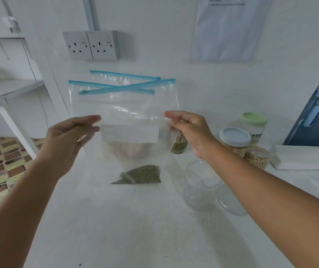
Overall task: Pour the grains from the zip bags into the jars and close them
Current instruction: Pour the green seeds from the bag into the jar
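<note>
Arms: both reach up from the lower frame corners over the white desk (116, 219).
Left hand (67, 138): grip pinches the zip bag (131, 117) at its left edge.
Right hand (187, 128): grip pinches the right edge.
Bag: held upright mid-frame, green grains (143, 176) pooled in its bottom corner.
Jar (201, 186): open, lower right of centre.
Risk: the limp bag could sag as it tilts, spilling grains past the jar mouth.

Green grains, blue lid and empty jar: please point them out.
green grains (143, 174), head view, middle of the heap in the bag's corner.
blue lid (234, 136), head view, its top.
empty jar (200, 187), head view, clear wall.
</note>
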Action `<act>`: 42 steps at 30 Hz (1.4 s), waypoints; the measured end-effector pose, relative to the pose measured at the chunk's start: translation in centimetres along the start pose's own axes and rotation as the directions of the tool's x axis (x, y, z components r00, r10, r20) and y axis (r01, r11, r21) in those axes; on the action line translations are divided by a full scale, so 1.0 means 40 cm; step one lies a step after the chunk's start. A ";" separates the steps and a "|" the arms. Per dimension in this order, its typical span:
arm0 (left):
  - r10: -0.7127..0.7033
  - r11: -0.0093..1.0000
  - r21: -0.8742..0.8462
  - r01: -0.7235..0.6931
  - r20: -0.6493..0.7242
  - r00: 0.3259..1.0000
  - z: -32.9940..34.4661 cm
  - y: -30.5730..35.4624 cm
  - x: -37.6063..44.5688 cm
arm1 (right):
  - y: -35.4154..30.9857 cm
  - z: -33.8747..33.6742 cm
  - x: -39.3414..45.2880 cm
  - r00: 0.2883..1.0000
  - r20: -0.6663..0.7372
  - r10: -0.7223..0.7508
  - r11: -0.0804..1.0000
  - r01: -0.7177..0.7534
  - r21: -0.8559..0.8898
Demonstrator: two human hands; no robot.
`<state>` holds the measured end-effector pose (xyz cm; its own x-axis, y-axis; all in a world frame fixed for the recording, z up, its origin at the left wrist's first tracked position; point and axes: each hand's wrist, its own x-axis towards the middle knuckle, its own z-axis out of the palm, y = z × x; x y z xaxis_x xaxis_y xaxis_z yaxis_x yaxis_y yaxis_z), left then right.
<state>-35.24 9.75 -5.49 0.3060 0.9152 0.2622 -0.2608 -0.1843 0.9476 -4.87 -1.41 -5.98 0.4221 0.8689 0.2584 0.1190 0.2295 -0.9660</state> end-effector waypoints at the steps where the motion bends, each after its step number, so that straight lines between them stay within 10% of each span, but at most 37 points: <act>1: -0.020 1.000 0.014 0.020 0.035 0.999 0.006 -0.001 -0.001 | 0.002 -0.007 -0.003 1.000 0.006 0.010 0.999 -0.010 0.030; 19: -0.004 1.000 0.016 0.002 0.128 0.992 0.088 0.017 0.021 | -0.036 -0.067 -0.006 0.995 -0.097 -0.011 0.986 0.027 0.167; 24: -0.002 0.998 0.057 -0.006 0.144 0.990 0.112 0.035 0.036 | -0.051 -0.074 -0.021 0.978 -0.150 -0.144 0.986 0.129 -0.110; 31: 0.092 0.971 0.195 -0.141 0.239 0.967 0.150 0.039 0.043 | -0.154 -0.041 0.005 0.752 0.073 -0.655 0.463 0.475 -0.748; 36: 0.097 0.950 0.251 -0.184 0.323 0.941 0.162 0.064 0.019 | -0.281 0.003 0.016 0.868 0.493 -0.053 0.513 0.448 -0.733; 42: 0.070 0.950 0.264 -0.166 0.337 0.939 0.149 0.067 -0.016 | -0.287 0.039 0.043 0.844 0.511 0.163 0.605 0.324 -0.728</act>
<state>-30.67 6.54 -2.02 0.5779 0.7254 0.3740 -0.0570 -0.4213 0.9052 -6.91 -1.85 5.53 -0.0837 0.9948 0.0572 0.8626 0.1011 -0.4957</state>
